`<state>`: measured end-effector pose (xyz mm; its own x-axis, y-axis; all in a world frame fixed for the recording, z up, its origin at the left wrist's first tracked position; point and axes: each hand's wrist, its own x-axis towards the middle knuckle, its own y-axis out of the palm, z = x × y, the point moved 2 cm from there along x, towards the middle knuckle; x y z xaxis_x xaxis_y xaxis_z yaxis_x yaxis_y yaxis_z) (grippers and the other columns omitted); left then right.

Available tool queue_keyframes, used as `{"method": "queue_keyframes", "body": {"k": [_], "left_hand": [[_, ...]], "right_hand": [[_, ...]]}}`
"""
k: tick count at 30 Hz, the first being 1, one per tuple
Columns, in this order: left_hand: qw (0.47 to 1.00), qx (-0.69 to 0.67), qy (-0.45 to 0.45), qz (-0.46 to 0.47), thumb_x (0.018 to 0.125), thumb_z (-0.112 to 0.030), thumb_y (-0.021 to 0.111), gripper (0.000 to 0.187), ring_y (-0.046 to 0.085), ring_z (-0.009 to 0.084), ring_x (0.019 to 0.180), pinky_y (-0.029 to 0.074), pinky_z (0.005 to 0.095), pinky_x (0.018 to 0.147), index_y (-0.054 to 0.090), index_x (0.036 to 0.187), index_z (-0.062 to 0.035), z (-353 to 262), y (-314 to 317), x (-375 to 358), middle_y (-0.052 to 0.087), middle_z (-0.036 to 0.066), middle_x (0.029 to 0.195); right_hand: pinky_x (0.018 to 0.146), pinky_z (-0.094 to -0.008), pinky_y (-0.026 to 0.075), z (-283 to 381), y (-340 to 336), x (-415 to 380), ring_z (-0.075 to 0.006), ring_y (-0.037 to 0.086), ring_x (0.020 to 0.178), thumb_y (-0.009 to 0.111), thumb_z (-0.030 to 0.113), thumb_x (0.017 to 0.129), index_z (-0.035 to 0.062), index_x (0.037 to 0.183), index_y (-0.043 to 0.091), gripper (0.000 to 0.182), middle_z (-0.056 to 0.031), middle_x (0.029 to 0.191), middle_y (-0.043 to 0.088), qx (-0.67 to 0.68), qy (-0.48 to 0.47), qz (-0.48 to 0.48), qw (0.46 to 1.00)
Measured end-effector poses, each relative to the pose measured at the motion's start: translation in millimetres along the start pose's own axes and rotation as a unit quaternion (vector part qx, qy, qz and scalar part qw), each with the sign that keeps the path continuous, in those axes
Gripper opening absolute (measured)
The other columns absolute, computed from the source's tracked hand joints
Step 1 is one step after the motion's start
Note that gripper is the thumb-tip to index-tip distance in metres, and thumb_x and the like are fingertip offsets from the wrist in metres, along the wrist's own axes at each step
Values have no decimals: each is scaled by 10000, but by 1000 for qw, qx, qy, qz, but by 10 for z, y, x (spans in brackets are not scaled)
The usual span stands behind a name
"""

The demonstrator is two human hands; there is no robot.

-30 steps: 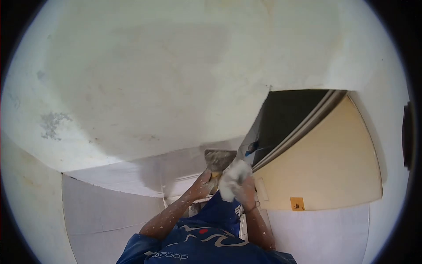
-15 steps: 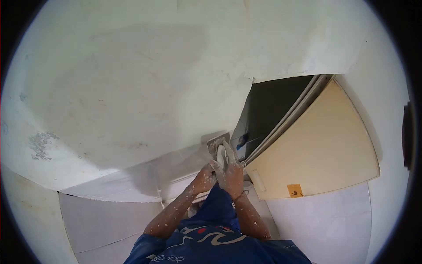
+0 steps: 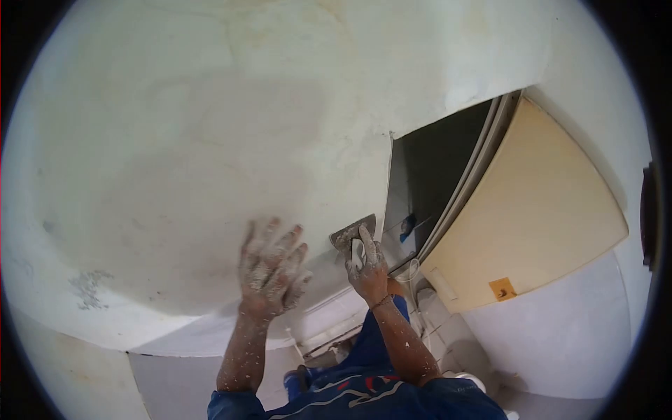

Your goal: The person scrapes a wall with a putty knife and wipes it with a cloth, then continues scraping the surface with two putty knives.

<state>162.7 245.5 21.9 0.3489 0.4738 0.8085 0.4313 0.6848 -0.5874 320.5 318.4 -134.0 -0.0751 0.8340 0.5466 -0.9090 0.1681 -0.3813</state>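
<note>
My right hand [image 3: 368, 271] grips a plastering trowel [image 3: 343, 239] by its pale handle, one finger stretched over the smeared rectangular blade. The trowel is held in front of the wall, close to the edge of the doorway. My left hand [image 3: 269, 273], coated in white plaster, is raised with its fingers spread in front of the pale wall [image 3: 210, 161]. It holds nothing and is slightly blurred. White specks dot both forearms.
To the right, a cream door [image 3: 539, 217] with an orange sticker [image 3: 502, 288] stands swung out beside a dark doorway [image 3: 437, 157]. A blue object [image 3: 408, 227] lies on the tiled floor inside. Dark patches [image 3: 91, 288] mark the wall at lower left. Grey tiling [image 3: 203, 381] runs along the bottom.
My left hand has come away from the right hand and moved left and up, fingers spreading. The trowel remains in my right hand, tilted differently. The view has shifted and turned slightly.
</note>
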Motion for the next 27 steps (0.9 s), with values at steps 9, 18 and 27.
{"method": "queue_keyframes", "body": {"k": [9,18,27], "left_hand": [[962,237,23,-131,944,-390,296,505,422,405,1180,274,605,1004,599,972,14,443,-561,88,593,187,1085],[948,241,35,-205,942,-345,276,496,426,404,1176,263,603,1011,590,916,38,605,-624,-212,593,187,1082],[948,230,39,-218,942,-341,276,491,428,403,1174,262,600,1012,591,914,35,622,-628,-322,594,186,1082]], "right_hand": [[676,-431,481,83,98,66,-398,531,822,591,-12,727,9,1266,432,563,-174,1199,518,-70,75,-34,994],[597,-378,488,243,-4,164,-336,514,748,570,-62,629,48,1188,502,574,-64,1328,451,-181,-81,-69,978],[637,-392,472,601,-237,616,-368,539,798,578,-43,721,-24,1091,545,371,-176,1202,529,-151,-105,-106,977]]}}
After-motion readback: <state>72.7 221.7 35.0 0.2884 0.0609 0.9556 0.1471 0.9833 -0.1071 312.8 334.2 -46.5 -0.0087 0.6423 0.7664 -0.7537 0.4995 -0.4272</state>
